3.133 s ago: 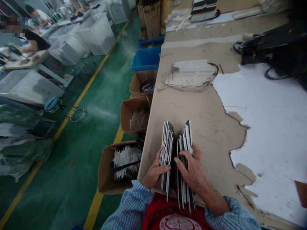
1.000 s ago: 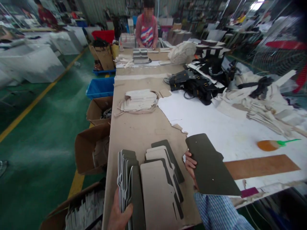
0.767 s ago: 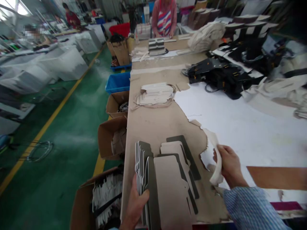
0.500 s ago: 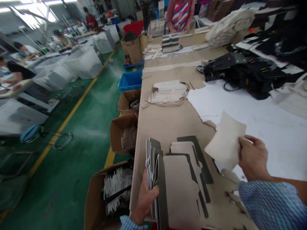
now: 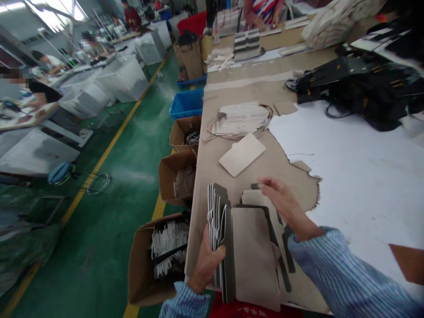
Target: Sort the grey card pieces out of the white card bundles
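Note:
My left hand (image 5: 208, 260) is wrapped round a stack of dark-backed panels (image 5: 221, 234) standing on edge at the table's near left. Against that stack lies a beige panel (image 5: 255, 251), over other beige and dark panels. My right hand (image 5: 281, 198) is above the upper end of these panels, fingers extended, holding nothing. A single pale panel (image 5: 242, 154) lies flat beyond both hands. Farther up the table is a bundle of pale panels (image 5: 243, 118) with a band around it.
White sheet (image 5: 357, 168) and black bags (image 5: 364, 88) lie on the right. Open cardboard boxes (image 5: 137, 260) and a blue bin (image 5: 187, 104) line the table's left edge. A person (image 5: 263, 15) works at the far end; others sit at left.
My right hand has let go of the pale panel and moved left over the panels. That panel now lies on the table. My left hand still grips the stack; the view has shifted slightly.

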`<action>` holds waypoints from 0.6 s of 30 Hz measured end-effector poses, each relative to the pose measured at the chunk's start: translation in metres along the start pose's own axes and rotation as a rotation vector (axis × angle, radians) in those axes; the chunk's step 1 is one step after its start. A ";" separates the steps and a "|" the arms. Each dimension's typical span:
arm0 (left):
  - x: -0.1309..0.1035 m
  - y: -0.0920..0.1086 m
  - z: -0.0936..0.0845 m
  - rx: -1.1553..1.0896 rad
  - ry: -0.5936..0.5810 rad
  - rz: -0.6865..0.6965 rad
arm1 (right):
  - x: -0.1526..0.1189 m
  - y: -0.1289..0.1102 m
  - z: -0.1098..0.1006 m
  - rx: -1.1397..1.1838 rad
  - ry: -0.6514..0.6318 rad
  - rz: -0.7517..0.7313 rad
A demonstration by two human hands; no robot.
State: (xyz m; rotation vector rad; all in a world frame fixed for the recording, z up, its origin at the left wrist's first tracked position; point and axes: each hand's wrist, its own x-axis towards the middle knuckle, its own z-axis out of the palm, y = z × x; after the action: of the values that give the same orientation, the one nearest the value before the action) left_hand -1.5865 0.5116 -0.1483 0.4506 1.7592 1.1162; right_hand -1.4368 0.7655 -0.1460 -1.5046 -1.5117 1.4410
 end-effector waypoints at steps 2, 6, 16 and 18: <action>-0.002 0.006 0.002 0.039 -0.020 -0.006 | -0.049 0.008 0.014 0.008 -0.262 0.105; -0.003 0.015 0.007 0.094 -0.060 -0.001 | -0.112 0.023 0.045 0.026 -0.410 0.174; 0.000 0.009 0.004 0.128 -0.057 0.013 | -0.101 0.031 0.083 0.072 -0.258 0.206; 0.000 0.008 0.002 0.126 -0.058 0.006 | -0.098 0.029 0.085 0.072 -0.266 0.212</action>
State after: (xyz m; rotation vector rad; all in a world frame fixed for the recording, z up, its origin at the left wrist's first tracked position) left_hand -1.5856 0.5167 -0.1414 0.5596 1.7841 0.9898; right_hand -1.4845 0.6428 -0.1671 -1.5133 -1.4643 1.8614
